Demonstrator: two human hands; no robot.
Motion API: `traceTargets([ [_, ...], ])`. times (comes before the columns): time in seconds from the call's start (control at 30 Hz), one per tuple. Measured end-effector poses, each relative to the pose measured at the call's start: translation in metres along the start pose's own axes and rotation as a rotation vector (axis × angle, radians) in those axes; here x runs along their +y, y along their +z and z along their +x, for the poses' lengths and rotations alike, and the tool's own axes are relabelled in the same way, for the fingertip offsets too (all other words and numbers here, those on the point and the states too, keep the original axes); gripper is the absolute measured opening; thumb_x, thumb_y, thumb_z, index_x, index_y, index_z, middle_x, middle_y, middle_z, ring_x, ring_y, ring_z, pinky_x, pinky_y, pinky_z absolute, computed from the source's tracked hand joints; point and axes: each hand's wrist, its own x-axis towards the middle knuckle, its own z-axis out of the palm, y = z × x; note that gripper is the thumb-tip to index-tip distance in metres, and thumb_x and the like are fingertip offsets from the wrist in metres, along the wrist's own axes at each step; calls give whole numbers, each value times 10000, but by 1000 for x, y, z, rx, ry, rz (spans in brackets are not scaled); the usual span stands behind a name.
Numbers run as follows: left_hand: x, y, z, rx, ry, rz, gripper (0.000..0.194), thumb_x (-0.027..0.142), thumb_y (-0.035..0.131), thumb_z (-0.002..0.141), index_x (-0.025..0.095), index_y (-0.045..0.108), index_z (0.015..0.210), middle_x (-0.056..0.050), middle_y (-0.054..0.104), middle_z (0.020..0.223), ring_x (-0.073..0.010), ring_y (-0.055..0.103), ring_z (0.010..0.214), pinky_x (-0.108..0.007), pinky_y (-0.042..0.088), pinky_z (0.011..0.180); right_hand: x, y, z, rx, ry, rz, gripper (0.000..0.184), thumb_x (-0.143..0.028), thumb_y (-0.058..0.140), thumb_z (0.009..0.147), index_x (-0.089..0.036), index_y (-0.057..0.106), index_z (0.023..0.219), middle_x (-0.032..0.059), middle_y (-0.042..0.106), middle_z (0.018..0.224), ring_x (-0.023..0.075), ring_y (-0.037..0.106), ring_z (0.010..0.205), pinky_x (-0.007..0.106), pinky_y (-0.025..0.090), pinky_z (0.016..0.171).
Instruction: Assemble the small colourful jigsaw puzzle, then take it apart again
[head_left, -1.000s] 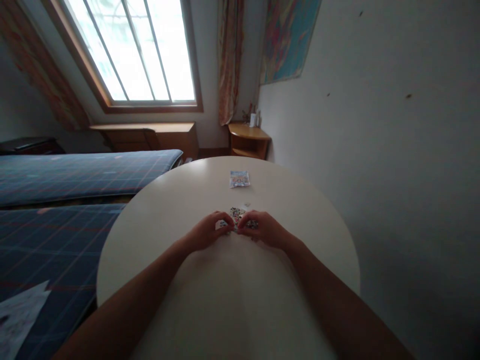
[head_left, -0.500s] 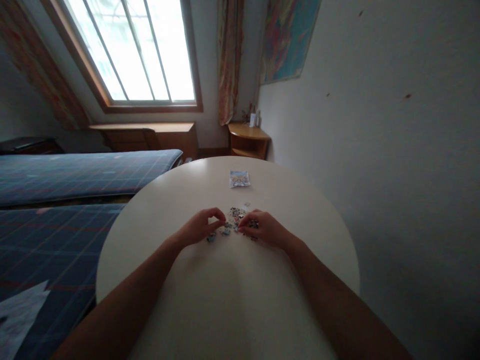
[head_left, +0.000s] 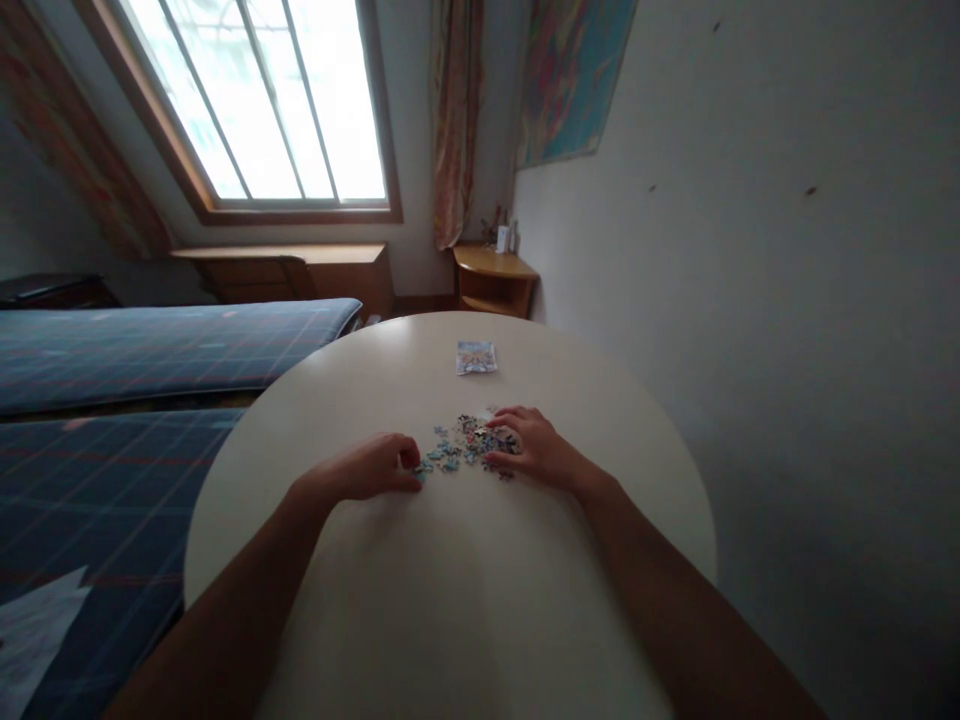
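Note:
A small heap of loose jigsaw pieces [head_left: 457,447] lies near the middle of a round white table [head_left: 450,580]. My left hand [head_left: 367,468] rests on the table at the heap's left end, fingers curled, fingertips touching the outermost pieces. My right hand [head_left: 532,447] lies over the heap's right side with its fingers spread across the pieces. A small printed picture card [head_left: 476,357] sits flat farther back on the table.
A plain wall runs close along the table's right side. Two beds with blue plaid covers [head_left: 150,340] stand to the left. Behind are a window [head_left: 262,100], a wooden corner shelf [head_left: 491,275] and a low wooden cabinet [head_left: 300,270].
Both hands were pinched together over the heap; they have since parted. The left hand slid left and back, spreading pieces out in a line. The right hand flattened onto the heap.

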Motion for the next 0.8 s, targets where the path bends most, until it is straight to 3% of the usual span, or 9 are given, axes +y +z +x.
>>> traceTargets([
  [0.1, 0, 0, 1, -27, 25, -30, 254, 367, 677, 717, 190, 673, 899, -32, 676, 823, -198, 616, 719, -279, 444, 642, 4, 3, -3, -50, 42, -11, 658, -538, 725, 755, -208, 575, 1305, 145, 486, 1430, 305, 430, 1305, 495, 331, 1080],
  [0.23, 1, -1, 6, -20, 70, -73, 230, 351, 631, 755, 176, 661, 900, -39, 671, 835, -192, 613, 747, -277, 451, 667, 10, 8, -4, -100, 40, 1, 780, -570, 723, 734, -199, 504, 1384, 150, 421, 1492, 311, 374, 1367, 503, 294, 1120],
  [0.47, 0, 12, 23, 128, 129, -318, 248, 394, 609, 784, 169, 652, 880, -15, 652, 742, -159, 589, 683, -262, 459, 648, 3, 8, -4, -202, 84, -10, 931, -605, 722, 710, -146, 416, 1461, 179, 304, 1559, 326, 230, 1457, 500, 167, 1189],
  [0.6, 3, 22, 30, 208, 134, -356, 245, 405, 630, 782, 172, 665, 851, -13, 660, 728, -153, 585, 662, -254, 455, 628, -5, 13, -4, -210, 0, 68, 767, -515, 678, 798, -211, 428, 1456, 139, 333, 1555, 301, 241, 1459, 514, 157, 1190],
  [0.73, -1, 27, 36, 311, 104, -288, 256, 403, 595, 820, 180, 683, 909, -28, 692, 784, -171, 616, 687, -278, 482, 669, -9, 16, 0, -174, -161, 213, 430, -334, 591, 895, -240, 591, 1315, 94, 537, 1420, 239, 420, 1374, 421, 306, 1149],
  [0.8, -3, 30, 37, 375, 66, -235, 287, 412, 577, 841, 189, 683, 988, -47, 710, 866, -201, 647, 770, -318, 506, 746, -8, 14, 2, -130, -164, 259, 327, -275, 566, 907, -240, 659, 1219, 72, 637, 1300, 216, 555, 1248, 377, 401, 1081],
])
